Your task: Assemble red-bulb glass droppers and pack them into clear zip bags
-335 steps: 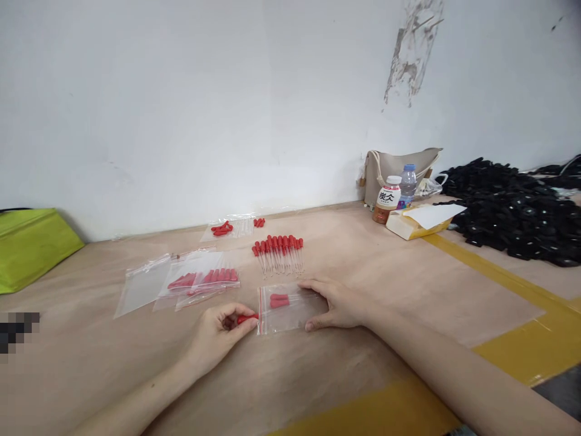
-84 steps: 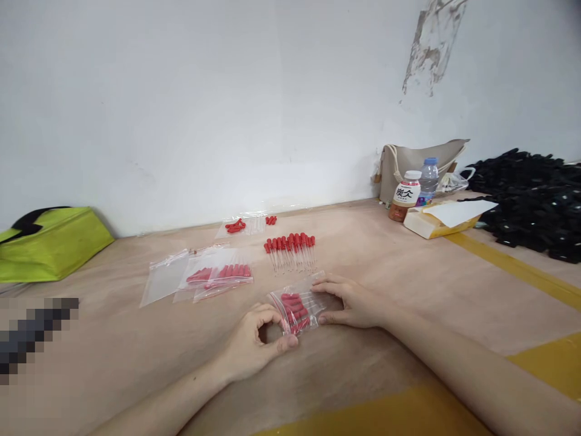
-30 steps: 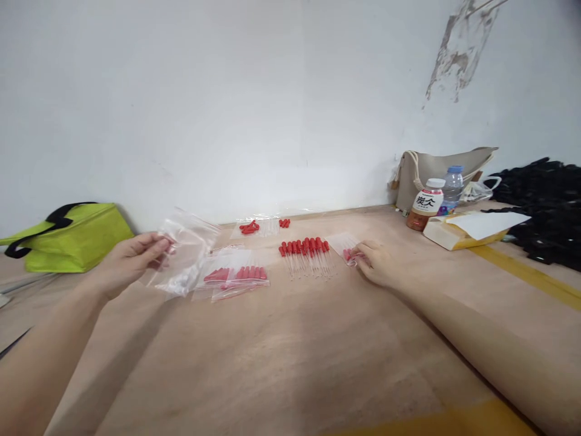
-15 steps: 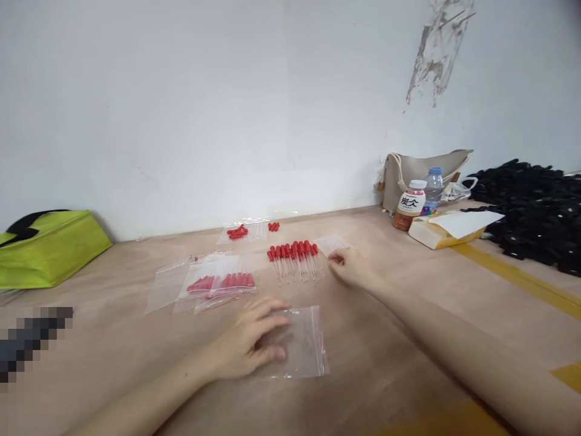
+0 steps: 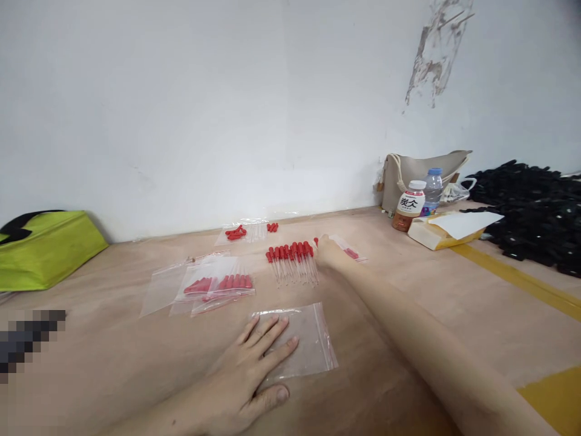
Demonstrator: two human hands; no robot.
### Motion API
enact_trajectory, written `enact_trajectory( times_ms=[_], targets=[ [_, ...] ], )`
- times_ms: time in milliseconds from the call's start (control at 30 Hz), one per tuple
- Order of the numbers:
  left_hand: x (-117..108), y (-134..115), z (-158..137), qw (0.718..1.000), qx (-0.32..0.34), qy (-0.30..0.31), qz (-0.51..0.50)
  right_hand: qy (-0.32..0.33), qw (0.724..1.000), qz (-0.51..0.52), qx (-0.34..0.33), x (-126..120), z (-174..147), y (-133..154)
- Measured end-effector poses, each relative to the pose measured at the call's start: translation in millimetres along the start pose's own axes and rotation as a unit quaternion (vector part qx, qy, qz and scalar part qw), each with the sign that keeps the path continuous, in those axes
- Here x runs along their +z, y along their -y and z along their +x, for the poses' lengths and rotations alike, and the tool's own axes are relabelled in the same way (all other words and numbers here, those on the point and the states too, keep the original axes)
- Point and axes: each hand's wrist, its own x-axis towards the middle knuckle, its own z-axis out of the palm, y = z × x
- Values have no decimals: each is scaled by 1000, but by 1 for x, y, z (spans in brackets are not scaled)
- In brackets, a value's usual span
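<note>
My left hand (image 5: pixel 256 363) lies flat with fingers spread on a clear zip bag (image 5: pixel 308 339). Farther off, a row of droppers (image 5: pixel 290 257) with red bulbs and thin clear stems lies side by side. At the right end of that row, my right hand (image 5: pixel 330 251) is closed on a dropper whose red bulb (image 5: pixel 316 241) shows by the fingertips; the fingers are partly hidden. Just beyond this hand lies a clear bag (image 5: pixel 356 254) with something red in it. Left of the row are overlapping zip bags (image 5: pixel 213 284) holding red-bulbed droppers.
By the wall lie loose red bulbs (image 5: pixel 236 232) and clear tubes. A green bag (image 5: pixel 54 248) is at the left. On the right stand a brown drink bottle (image 5: pixel 410 206), a water bottle (image 5: pixel 434 188), a tissue pack (image 5: pixel 454 230), a beige bag (image 5: pixel 393 181) and a black pile (image 5: pixel 531 206).
My right hand has moved left and away from me to the end of the dropper row. My left hand has come down nearer to me, flattening on the zip bag.
</note>
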Motion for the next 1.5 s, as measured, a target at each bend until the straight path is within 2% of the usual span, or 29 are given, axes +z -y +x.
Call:
enact_trajectory(
  times_ms=[67, 167, 267, 367, 467, 567, 767, 867, 933, 1167, 1267, 1367, 1433, 1500],
  targets=[
    [1, -2, 2, 1000, 2, -1, -1, -5, 999, 4, 34, -16, -9, -3],
    [5, -7, 7, 1000, -2, -1, 11, -5, 997, 68, 40, -35, -33, -14],
    [11, -14, 15, 999, -26, -20, 31, -7, 950, 307, 62, -34, -65, -28],
    [15, -17, 19, 999, -25, -26, 27, -8, 908, 410, 84, -20, -93, -38],
    [15, -13, 18, 999, -31, -34, -8, -50, 887, 453, 70, -6, -108, -44],
    [14, -3, 15, 994, -65, -81, -33, -79, 878, 469, 61, 1, -111, -47],
    [12, 9, 16, 994, -43, -85, -54, -72, 854, 510, 69, 6, -117, -44],
    [12, 8, 18, 994, -43, -93, -42, -35, 839, 537, 76, 7, -124, -41],
    [11, 7, 18, 994, -42, -92, -36, 11, 841, 537, 68, 5, -126, -42],
    [12, 7, 19, 994, -35, -96, -41, 170, 879, 446, 7, -10, -127, -51],
    [12, 8, 20, 994, -28, -100, -40, 179, 897, 403, -17, -12, -128, -49],
    [12, 7, 20, 994, -26, -99, -36, 142, 912, 381, -54, -8, -131, -44],
    [11, 6, 21, 994, -27, -96, -33, 135, 909, 389, -64, -3, -132, -40],
    [10, 5, 21, 995, -26, -94, -31, 158, 900, 404, -42, 2, -133, -36]
  ],
)
